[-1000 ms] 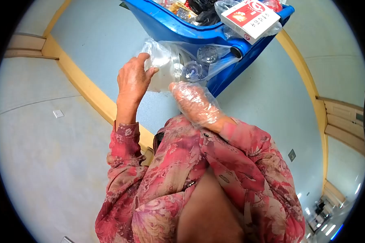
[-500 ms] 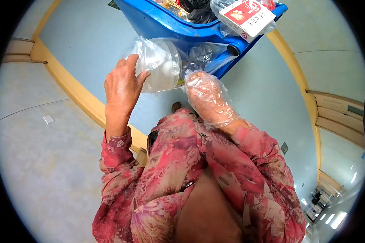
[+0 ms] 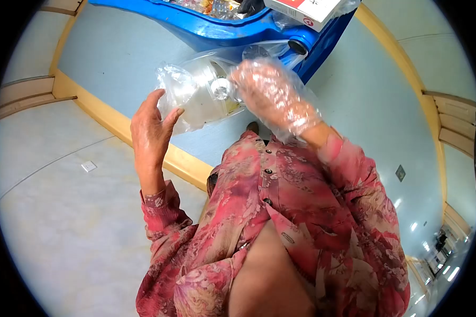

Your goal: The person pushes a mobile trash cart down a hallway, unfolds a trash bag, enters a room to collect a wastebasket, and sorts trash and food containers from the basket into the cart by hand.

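Observation:
My bare left hand (image 3: 152, 124) grips the rim of a clear plastic bag (image 3: 172, 79) between thumb and fingers. Inside the bag, a pale translucent round tub (image 3: 193, 108) lies on its side. My right hand (image 3: 272, 95), in a thin clear disposable glove, has its fingers closed around what looks like a clear plastic bottle (image 3: 220, 89); its round shiny end points left, in front of the tub. Most of this bottle is hidden by the glove. Another clear bottle (image 3: 255, 52) shows behind my right hand, by the bin handle.
A blue wheeled bin (image 3: 195, 31) stands ahead, filled with bottles and dark bags. On its near right edge rests a white and red box (image 3: 307, 11). A yellow border strip (image 3: 108, 116) crosses the floor at left; a shoe (image 3: 253, 127) shows below the bag.
My right hand has lifted and shifted, bringing the bottle's end left in front of the tub. My left hand and the bag have moved slightly down and left. The view has tilted.

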Demonstrator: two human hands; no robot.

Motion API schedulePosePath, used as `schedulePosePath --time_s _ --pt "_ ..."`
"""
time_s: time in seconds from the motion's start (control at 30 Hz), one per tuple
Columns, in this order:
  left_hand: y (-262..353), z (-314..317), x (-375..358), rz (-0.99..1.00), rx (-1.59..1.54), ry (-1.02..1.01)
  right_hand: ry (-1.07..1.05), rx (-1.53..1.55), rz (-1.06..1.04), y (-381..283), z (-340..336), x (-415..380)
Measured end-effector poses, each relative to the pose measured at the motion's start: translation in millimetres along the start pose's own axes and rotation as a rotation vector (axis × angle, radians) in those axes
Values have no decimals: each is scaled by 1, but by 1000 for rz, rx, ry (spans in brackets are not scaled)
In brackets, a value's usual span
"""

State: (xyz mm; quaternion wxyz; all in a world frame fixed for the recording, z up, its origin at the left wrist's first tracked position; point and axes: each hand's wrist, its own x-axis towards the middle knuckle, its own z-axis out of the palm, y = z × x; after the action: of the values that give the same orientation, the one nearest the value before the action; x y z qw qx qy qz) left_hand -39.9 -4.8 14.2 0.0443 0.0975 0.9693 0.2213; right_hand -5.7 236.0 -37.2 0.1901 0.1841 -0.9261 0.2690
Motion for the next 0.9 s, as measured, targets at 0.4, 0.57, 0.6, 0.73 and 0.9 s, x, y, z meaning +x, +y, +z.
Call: schedulePosePath --time_s 0.4,0.57,0.6,0.73,0.9 --pt "-22 -7 -1 -107 -114 -24 -225 266 120 16 9 42" --pt "-22 -5 -1 -150 -155 -14 294 150 -186 13 4 -8" --pt "-20 -4 -2 -150 -176 -15 299 113 -186 9 -6 -19" --pt "-23 1 -10 -130 -184 20 -147 -22 -55 -17 -26 -31" --pt "-2 -1 -18 -106 -119 97 -223 -119 -102 -31 -20 -12"
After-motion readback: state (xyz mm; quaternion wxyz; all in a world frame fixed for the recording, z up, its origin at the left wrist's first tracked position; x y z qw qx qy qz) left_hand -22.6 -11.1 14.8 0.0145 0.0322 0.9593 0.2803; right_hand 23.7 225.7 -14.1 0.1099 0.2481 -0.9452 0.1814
